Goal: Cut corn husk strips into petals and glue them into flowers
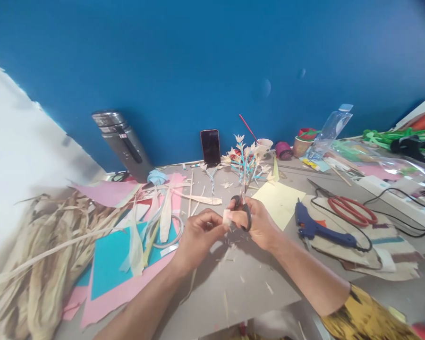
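Observation:
Between the fingertips of my left hand [207,231] is a small pale piece of husk [227,217], pinched near the middle of the view. My right hand [257,224] is closed around black-handled scissors [247,217], whose blades point away from me; its thumb also touches the pale piece. Just beyond the blades stands a bunch of pale husk flowers [246,160] on blue-wrapped stems. A smaller flower sprig [211,177] lies left of it. Thin offcuts [230,255] are scattered on the table below my hands.
Dried corn husks [38,264] and blue and pink sheets [109,259] cover the left side. A grey flask [123,146] and a phone [210,147] stand by the wall. At right lie a blue glue gun [322,231], large red-handled scissors [352,211] and a power strip [400,200].

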A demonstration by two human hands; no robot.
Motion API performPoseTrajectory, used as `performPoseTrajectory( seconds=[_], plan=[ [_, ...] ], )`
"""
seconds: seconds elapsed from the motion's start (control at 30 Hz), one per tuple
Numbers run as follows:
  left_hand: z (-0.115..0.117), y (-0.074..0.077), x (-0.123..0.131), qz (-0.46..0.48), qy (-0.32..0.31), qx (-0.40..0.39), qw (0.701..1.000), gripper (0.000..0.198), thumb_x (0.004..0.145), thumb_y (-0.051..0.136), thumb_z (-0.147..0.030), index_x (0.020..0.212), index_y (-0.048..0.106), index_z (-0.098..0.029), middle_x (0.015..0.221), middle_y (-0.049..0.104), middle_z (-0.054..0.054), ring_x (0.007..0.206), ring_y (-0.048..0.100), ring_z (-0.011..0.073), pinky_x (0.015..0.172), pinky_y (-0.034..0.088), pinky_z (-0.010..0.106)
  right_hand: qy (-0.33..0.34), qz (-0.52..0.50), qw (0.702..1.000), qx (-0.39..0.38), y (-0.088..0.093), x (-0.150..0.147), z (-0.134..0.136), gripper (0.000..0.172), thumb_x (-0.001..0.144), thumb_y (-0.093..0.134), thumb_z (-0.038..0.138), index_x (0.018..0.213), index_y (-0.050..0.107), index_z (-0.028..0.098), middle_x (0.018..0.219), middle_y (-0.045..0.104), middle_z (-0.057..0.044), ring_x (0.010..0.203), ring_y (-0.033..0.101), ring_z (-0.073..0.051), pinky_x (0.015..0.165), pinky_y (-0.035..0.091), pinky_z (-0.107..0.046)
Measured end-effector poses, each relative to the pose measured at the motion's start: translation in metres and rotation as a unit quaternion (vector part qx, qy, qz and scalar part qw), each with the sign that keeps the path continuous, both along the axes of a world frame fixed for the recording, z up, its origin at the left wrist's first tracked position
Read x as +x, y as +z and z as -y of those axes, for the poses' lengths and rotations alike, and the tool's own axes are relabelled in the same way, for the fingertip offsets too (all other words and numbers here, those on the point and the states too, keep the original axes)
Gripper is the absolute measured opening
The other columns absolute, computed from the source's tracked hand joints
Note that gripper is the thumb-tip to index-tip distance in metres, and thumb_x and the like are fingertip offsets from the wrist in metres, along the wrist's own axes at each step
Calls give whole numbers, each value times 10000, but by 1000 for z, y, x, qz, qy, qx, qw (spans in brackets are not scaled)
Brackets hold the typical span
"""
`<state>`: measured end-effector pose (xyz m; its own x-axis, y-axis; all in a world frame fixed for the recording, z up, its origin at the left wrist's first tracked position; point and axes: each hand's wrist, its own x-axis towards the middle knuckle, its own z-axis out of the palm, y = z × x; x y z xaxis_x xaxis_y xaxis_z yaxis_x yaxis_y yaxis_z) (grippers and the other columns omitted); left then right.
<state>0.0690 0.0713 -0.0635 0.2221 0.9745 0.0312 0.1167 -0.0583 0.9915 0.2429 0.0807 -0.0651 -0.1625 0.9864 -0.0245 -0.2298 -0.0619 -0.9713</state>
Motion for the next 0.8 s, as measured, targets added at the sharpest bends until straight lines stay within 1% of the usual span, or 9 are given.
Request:
performPoseTrajectory(
  seconds=[0.07, 0.13, 0.2, 0.27, 0.37, 0.47, 0.6, 0.7, 0.8],
  plan=[
    [-2, -1, 0, 85, 24, -64, 994, 195, 700, 802, -306, 683, 670, -165, 635, 564, -12, 586, 463, 100, 586, 365, 241, -3, -6, 1000, 5, -1, 1, 0, 247, 673, 735, 270, 859, 609, 168, 732, 643, 9, 548, 455, -91, 527, 373, -234],
    [-3, 0, 0, 167, 40, -128, 977, 232, 656, 841, -305, 683, 659, -164, 577, 527, -29, 541, 423, 83, 546, 330, 224, 14, 14, 1000, 10, -2, 1, 1, 243, 681, 727, 258, 879, 614, 172, 820, 680, -22, 589, 497, -105, 550, 399, -241],
    [-2, 2, 2, 223, 38, -172, 959, 277, 617, 870, -299, 647, 632, -160, 540, 499, -36, 523, 404, 76, 525, 314, 210, 29, 49, 998, 23, -3, 0, 2, 234, 688, 727, 247, 884, 619, 178, 813, 674, -25, 631, 533, -126, 567, 418, -247],
    [0, 5, 4, 250, 33, -202, 946, 317, 594, 887, -300, 615, 606, -153, 517, 470, -45, 510, 383, 66, 506, 300, 197, 29, 69, 996, 39, -3, -2, 3, 220, 693, 733, 244, 869, 615, 183, 785, 656, -18, 661, 550, -140, 582, 433, -252],
    [2, 6, 6, 272, 32, -233, 933, 358, 577, 900, -304, 606, 581, -145, 511, 410, -68, 487, 321, 45, 470, 247, 181, 13, 76, 996, 49, -2, -4, 5, 222, 683, 749, 247, 838, 602, 187, 781, 642, -6, 665, 546, -133, 591, 435, -247],
    [3, 5, 7, 284, 16, -243, 928, 351, 584, 896, -302, 636, 588, -142, 530, 398, -72, 491, 321, 44, 461, 239, 179, 0, 76, 996, 47, -1, -5, 5, 210, 670, 743, 243, 803, 590, 188, 731, 611, 19, 621, 516, -114, 578, 418, -236],
    [-1, 6, 1, 275, 28, -224, 935, 310, 621, 858, -294, 661, 585, -153, 533, 442, -59, 489, 368, 57, 467, 275, 186, -8, 80, 996, 40, 0, -4, 4, 203, 654, 731, 245, 780, 584, 186, 700, 594, 28, 588, 491, -107, 554, 402, -232],
    [-5, 8, -6, 228, 31, -216, 949, 269, 632, 836, -260, 652, 592, -149, 492, 460, -53, 472, 373, 59, 461, 279, 185, -9, 87, 996, 29, 0, -3, 4, 225, 663, 745, 283, 796, 594, 182, 715, 617, 11, 589, 495, -111, 538, 403, -231],
    [-8, 14, -11, 227, 53, -196, 953, 246, 647, 827, -249, 667, 604, -147, 551, 536, -31, 526, 471, 74, 503, 359, 186, -1, 119, 993, 17, -2, -1, 3, 287, 693, 764, 364, 856, 621, 177, 743, 641, -11, 627, 523, -128, 540, 409, -230]
  ],
)
